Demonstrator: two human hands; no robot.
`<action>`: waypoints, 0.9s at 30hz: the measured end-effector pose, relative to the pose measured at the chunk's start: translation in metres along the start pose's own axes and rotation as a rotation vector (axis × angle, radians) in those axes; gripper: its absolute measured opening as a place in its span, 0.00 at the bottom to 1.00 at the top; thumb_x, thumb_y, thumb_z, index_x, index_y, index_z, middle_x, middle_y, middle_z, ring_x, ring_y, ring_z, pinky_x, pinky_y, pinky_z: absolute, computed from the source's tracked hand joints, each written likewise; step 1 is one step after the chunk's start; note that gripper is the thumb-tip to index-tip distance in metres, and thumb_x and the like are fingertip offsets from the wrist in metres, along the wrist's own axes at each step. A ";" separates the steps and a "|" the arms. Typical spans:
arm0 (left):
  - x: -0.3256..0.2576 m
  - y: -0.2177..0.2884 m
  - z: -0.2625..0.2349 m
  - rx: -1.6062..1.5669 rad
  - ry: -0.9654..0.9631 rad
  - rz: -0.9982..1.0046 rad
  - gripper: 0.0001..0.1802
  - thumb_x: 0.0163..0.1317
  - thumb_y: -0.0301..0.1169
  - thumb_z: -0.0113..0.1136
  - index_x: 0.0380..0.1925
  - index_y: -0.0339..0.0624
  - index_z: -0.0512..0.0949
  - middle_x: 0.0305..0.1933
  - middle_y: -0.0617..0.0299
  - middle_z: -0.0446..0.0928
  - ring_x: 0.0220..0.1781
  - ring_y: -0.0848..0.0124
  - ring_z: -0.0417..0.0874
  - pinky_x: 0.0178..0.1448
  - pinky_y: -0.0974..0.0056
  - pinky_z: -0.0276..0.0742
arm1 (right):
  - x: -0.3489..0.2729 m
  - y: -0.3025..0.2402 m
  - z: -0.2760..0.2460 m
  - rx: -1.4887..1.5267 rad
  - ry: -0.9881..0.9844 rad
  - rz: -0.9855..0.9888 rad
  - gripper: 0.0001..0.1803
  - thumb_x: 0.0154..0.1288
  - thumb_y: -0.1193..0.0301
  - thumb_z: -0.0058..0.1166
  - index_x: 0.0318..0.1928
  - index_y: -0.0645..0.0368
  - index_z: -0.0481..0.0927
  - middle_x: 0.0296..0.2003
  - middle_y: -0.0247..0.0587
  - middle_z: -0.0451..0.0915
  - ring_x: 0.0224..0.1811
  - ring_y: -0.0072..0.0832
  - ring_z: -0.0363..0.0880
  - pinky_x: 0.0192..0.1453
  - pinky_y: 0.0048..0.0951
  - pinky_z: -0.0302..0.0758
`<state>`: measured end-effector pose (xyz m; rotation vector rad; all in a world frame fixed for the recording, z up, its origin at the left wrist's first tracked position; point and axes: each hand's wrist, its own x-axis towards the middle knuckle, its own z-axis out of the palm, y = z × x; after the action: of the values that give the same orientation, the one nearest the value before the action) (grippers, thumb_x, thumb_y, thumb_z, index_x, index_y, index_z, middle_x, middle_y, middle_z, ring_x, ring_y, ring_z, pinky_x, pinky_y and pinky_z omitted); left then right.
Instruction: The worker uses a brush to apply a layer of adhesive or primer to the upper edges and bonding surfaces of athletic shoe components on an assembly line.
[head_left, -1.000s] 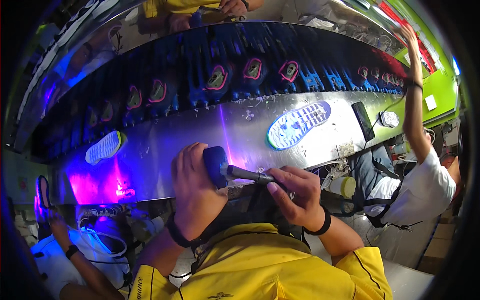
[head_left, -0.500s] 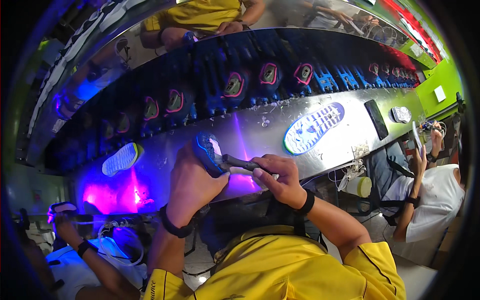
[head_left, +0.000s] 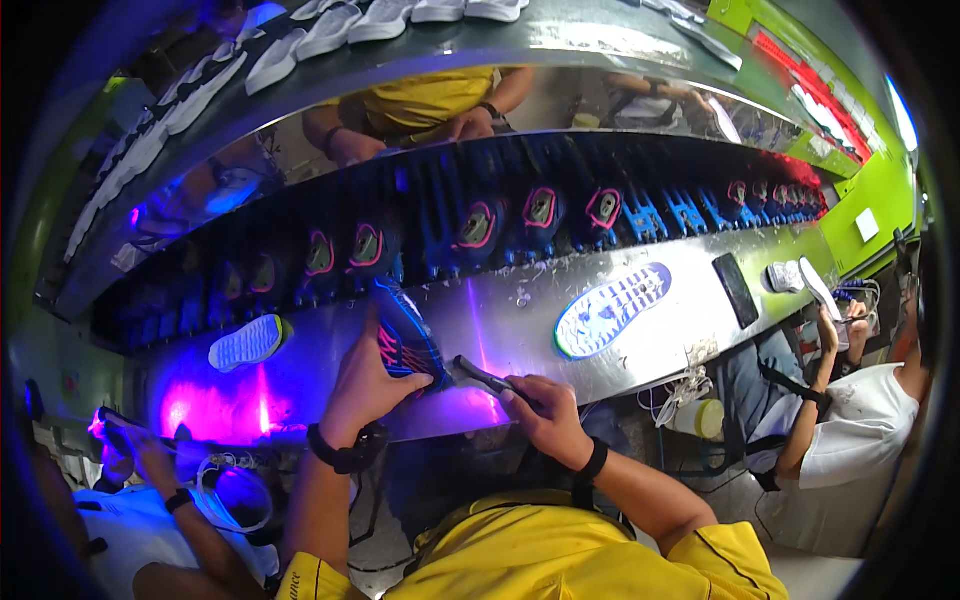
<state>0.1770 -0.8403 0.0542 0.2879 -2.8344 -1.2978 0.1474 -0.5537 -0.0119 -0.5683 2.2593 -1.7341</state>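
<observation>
My left hand (head_left: pixel 360 395) is closed round a dark blue shoe upper (head_left: pixel 405 335) with pink and light blue marks, holding it tilted above the metal bench. In my right hand (head_left: pixel 555 422) is a dark-handled brush (head_left: pixel 482 374), its head close to the shoe's near end; whether they touch I cannot tell. A white shoe sole (head_left: pixel 612 310) with a green edge lies to the right of my hands. Its smaller-looking counterpart, another pale sole (head_left: pixel 246 343), lies to the left.
Behind the bench (head_left: pixel 500 290) runs a dark conveyor with blue racks (head_left: pixel 645 222) carrying several pink-rimmed shoes (head_left: pixel 540 208). A black phone-like slab (head_left: pixel 736 290) lies at right. Co-workers sit on both sides; the right one, in white (head_left: pixel 860 425), handles a sole (head_left: pixel 818 288). A shelf above bears white soles.
The shoe has turned in my left hand, now showing its pink-marked side. The brush has drawn slightly away from the shoe's opening toward its near end. The whole view has shifted upward.
</observation>
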 end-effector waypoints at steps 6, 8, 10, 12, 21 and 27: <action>-0.036 -0.012 0.024 -0.248 0.052 0.030 0.68 0.55 0.38 0.86 0.85 0.31 0.47 0.84 0.43 0.62 0.85 0.60 0.63 0.86 0.57 0.57 | -0.003 -0.035 -0.026 0.056 -0.013 0.010 0.15 0.75 0.68 0.65 0.52 0.69 0.88 0.31 0.49 0.85 0.30 0.29 0.82 0.37 0.32 0.76; -0.049 -0.002 0.033 -0.397 0.000 -0.012 0.65 0.59 0.37 0.83 0.85 0.30 0.47 0.86 0.45 0.59 0.86 0.62 0.60 0.87 0.58 0.53 | 0.001 -0.038 -0.030 0.009 0.002 -0.080 0.14 0.75 0.69 0.64 0.51 0.69 0.88 0.30 0.48 0.84 0.28 0.32 0.82 0.35 0.34 0.75; -0.060 0.012 0.037 -0.528 -0.032 -0.051 0.62 0.62 0.36 0.81 0.85 0.29 0.47 0.86 0.46 0.58 0.86 0.63 0.59 0.88 0.59 0.51 | 0.003 -0.049 -0.037 -0.074 -0.043 -0.099 0.14 0.76 0.70 0.63 0.52 0.70 0.88 0.30 0.46 0.84 0.31 0.29 0.82 0.36 0.32 0.75; -0.066 0.028 0.036 -0.639 -0.040 -0.079 0.61 0.63 0.35 0.80 0.84 0.27 0.48 0.86 0.47 0.59 0.86 0.64 0.59 0.87 0.59 0.52 | -0.003 -0.049 -0.038 -0.080 -0.004 -0.173 0.11 0.73 0.71 0.64 0.48 0.65 0.89 0.28 0.49 0.81 0.22 0.42 0.78 0.28 0.40 0.71; -0.081 0.064 0.025 -0.565 -0.172 0.001 0.58 0.65 0.35 0.78 0.84 0.26 0.50 0.82 0.50 0.65 0.81 0.68 0.65 0.85 0.60 0.57 | -0.009 -0.070 -0.057 -0.195 0.090 -0.243 0.09 0.73 0.72 0.63 0.49 0.61 0.89 0.25 0.44 0.77 0.19 0.35 0.76 0.25 0.35 0.68; -0.078 0.077 0.018 -0.612 -0.139 -0.064 0.55 0.65 0.36 0.77 0.83 0.27 0.53 0.79 0.51 0.68 0.79 0.67 0.69 0.83 0.60 0.61 | -0.020 -0.080 -0.077 -0.082 -0.091 -0.156 0.10 0.72 0.73 0.64 0.49 0.64 0.89 0.26 0.45 0.79 0.22 0.35 0.77 0.28 0.34 0.70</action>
<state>0.2399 -0.7643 0.1059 0.2771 -2.3678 -2.1733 0.1457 -0.4954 0.0845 -0.8437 2.2854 -1.6524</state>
